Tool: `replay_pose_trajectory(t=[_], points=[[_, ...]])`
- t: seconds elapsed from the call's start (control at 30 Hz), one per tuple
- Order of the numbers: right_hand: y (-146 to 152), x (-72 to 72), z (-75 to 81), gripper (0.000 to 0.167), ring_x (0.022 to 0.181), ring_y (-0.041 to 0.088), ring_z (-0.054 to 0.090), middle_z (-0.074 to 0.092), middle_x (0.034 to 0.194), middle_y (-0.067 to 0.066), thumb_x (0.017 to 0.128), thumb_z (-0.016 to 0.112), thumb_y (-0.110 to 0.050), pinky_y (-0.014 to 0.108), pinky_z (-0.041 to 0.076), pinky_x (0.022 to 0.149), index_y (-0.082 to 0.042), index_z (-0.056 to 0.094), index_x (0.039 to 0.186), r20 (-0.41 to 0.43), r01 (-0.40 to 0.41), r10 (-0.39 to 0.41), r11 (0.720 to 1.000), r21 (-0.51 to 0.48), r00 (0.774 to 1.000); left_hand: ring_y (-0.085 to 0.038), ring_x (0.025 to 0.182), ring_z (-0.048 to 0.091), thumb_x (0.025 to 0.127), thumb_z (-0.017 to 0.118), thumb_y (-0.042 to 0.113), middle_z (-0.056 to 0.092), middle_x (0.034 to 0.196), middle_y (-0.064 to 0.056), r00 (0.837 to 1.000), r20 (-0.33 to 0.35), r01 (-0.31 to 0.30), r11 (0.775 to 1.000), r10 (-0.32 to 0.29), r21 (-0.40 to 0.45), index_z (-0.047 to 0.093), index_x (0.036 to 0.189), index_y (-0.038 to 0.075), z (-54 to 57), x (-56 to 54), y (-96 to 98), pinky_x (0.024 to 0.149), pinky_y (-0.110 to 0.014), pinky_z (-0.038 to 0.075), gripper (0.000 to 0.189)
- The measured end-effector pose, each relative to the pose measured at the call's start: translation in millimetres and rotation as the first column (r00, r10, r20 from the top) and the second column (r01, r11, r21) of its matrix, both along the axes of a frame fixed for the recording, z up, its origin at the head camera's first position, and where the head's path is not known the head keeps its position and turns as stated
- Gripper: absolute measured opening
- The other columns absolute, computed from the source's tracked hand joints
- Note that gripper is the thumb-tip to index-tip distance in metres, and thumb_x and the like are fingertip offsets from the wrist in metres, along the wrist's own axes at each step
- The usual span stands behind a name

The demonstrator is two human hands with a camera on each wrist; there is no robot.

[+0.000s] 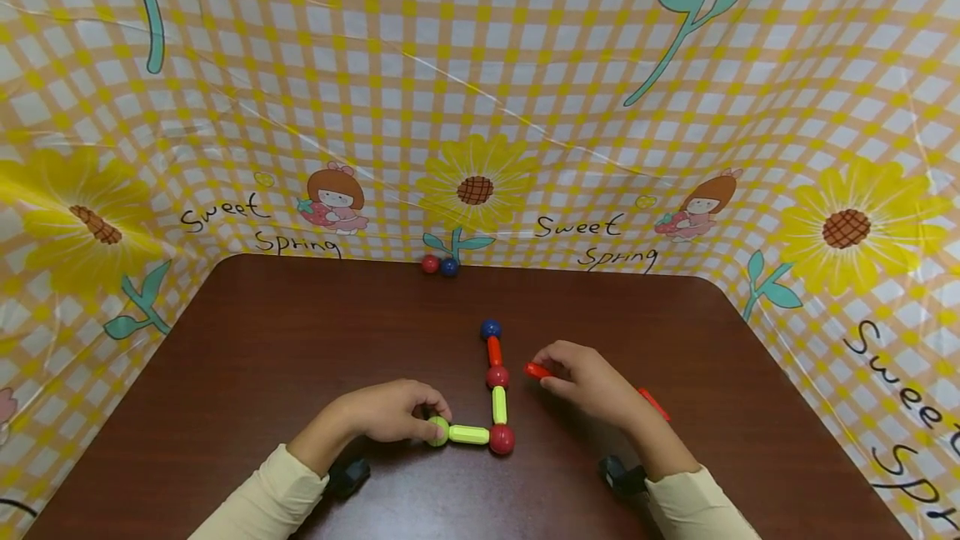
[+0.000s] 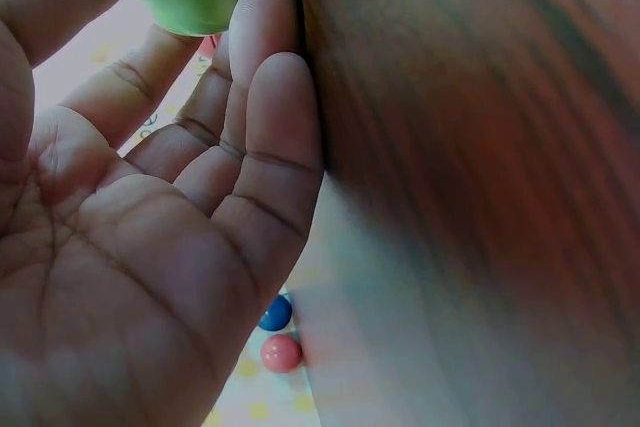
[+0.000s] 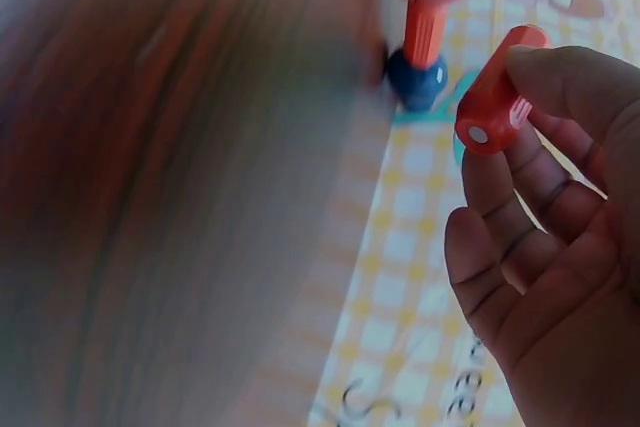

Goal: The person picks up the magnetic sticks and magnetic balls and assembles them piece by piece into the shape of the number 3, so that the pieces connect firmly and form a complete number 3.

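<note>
An L-shaped chain of balls and rods lies on the table. My left hand (image 1: 393,412) pinches the light green ball (image 1: 437,432) at its left end, between thumb and fingers. From there a yellow-green rod (image 1: 469,435) runs to a red ball (image 1: 502,439). A second yellow-green rod (image 1: 500,405), another red ball (image 1: 498,377), a red rod (image 1: 494,351) and a blue ball (image 1: 491,329) follow away from me. Right of the chain, my right hand (image 1: 588,377) holds a loose red rod (image 3: 500,92) between thumb and fingers; a pale round spot shows on its end.
Another red rod (image 1: 654,404) lies beside my right forearm, partly hidden by it. At the table's back edge sit a red ball (image 1: 430,264) and a blue ball (image 1: 449,267), side by side. A checked, flowered cloth (image 1: 480,90) rises around the brown table (image 1: 337,315).
</note>
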State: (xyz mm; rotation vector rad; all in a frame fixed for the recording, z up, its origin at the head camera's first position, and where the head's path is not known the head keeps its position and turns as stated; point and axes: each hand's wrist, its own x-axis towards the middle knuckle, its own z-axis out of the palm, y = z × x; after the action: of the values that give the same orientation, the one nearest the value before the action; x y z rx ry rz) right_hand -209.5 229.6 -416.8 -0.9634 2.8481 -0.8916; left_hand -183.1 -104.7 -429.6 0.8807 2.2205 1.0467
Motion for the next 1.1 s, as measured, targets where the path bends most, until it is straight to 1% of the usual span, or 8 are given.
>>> replay_pose_trajectory(t=[0.17, 0.3, 0.4, 0.53, 0.73, 0.97, 1.1], points=[[-24.5, -6.9, -1.6, 0.019, 0.086, 0.011, 0.056, 0.061, 0.099, -0.01, 0.091, 0.072, -0.009, 0.03, 0.049, 0.076, -0.018, 0.067, 0.106, -0.009, -0.049, 0.049, 0.999, -0.017, 0.999, -0.006, 0.071, 0.057, 0.095, 0.069, 0.021, 0.062, 0.089, 0.01, 1.0, -0.004, 0.001, 1.0, -0.001, -0.011, 0.069, 0.104, 0.017, 0.4, -1.1, 0.5, 0.067, -0.025, 0.046, 0.01], [-40.3, -10.5, -2.4, 0.018, 0.086, 0.012, 0.057, 0.062, 0.099, -0.009, 0.091, 0.072, -0.009, 0.033, 0.05, 0.076, -0.017, 0.067, 0.107, -0.007, -0.093, 0.093, 0.994, -0.052, 0.996, -0.007, 0.072, 0.057, 0.095, 0.069, 0.022, 0.062, 0.089, 0.01, 1.0, 0.003, 0.0, 1.0, 0.0, -0.017, 0.068, 0.105, 0.019, 0.7, -2.0, 1.3, 0.067, -0.025, 0.047, 0.01], [-49.4, -11.9, -2.0, 0.018, 0.086, 0.011, 0.057, 0.062, 0.098, -0.008, 0.091, 0.073, -0.009, 0.035, 0.051, 0.076, -0.017, 0.067, 0.106, -0.002, -0.111, 0.112, 0.991, -0.072, 0.994, -0.007, 0.073, 0.058, 0.095, 0.069, 0.023, 0.062, 0.09, 0.01, 1.0, 0.006, -0.001, 1.0, 0.001, -0.017, 0.068, 0.105, 0.019, 0.5, -2.7, 1.5, 0.067, -0.026, 0.047, 0.01], [-58.8, -12.8, -1.7, 0.019, 0.085, 0.009, 0.056, 0.061, 0.098, -0.009, 0.091, 0.072, -0.011, 0.033, 0.05, 0.075, -0.019, 0.066, 0.106, 0.017, -0.111, 0.113, 0.991, -0.07, 0.994, -0.007, 0.074, 0.058, 0.095, 0.069, 0.024, 0.062, 0.091, 0.011, 1.0, 0.0, 0.0, 1.0, 0.0, -0.019, 0.068, 0.105, 0.02, -0.8, -2.7, 1.2, 0.068, -0.026, 0.047, 0.011], [-68.1, -12.2, -4.6, 0.016, 0.085, 0.009, 0.055, 0.061, 0.099, -0.01, 0.093, 0.07, -0.013, 0.029, 0.048, 0.074, -0.019, 0.066, 0.108, 0.05, -0.115, 0.118, 0.992, -0.053, 0.992, -0.008, 0.075, 0.058, 0.096, 0.068, 0.024, 0.062, 0.092, 0.012, 1.0, 0.015, 0.011, 1.0, -0.01, -0.007, 0.069, 0.105, 0.02, -3.6, -1.8, 1.3, 0.068, -0.025, 0.047, 0.011], [-75.0, -14.3, -4.8, 0.018, 0.085, 0.009, 0.055, 0.062, 0.098, -0.009, 0.092, 0.072, -0.011, 0.029, 0.049, 0.074, -0.017, 0.066, 0.108, 0.028, -0.123, 0.125, 0.991, -0.05, 0.992, -0.007, 0.076, 0.057, 0.095, 0.069, 0.022, 0.062, 0.092, 0.012, 1.0, 0.013, 0.001, 1.0, -0.001, -0.016, 0.069, 0.104, 0.019, -1.5, -2.0, 0.7, 0.069, -0.025, 0.047, 0.009], [-77.3, -16.0, -4.6, 0.017, 0.082, 0.009, 0.055, 0.061, 0.095, -0.01, 0.092, 0.072, -0.01, 0.028, 0.049, 0.072, -0.016, 0.066, 0.108, 0.04, -0.128, 0.13, 0.991, -0.045, 0.991, -0.007, 0.078, 0.057, 0.095, 0.069, 0.022, 0.062, 0.092, 0.012, 1.0, 0.014, -0.006, 1.0, 0.006, -0.02, 0.069, 0.104, 0.02, 0.4, -2.5, 0.1, 0.069, -0.026, 0.047, 0.009]])
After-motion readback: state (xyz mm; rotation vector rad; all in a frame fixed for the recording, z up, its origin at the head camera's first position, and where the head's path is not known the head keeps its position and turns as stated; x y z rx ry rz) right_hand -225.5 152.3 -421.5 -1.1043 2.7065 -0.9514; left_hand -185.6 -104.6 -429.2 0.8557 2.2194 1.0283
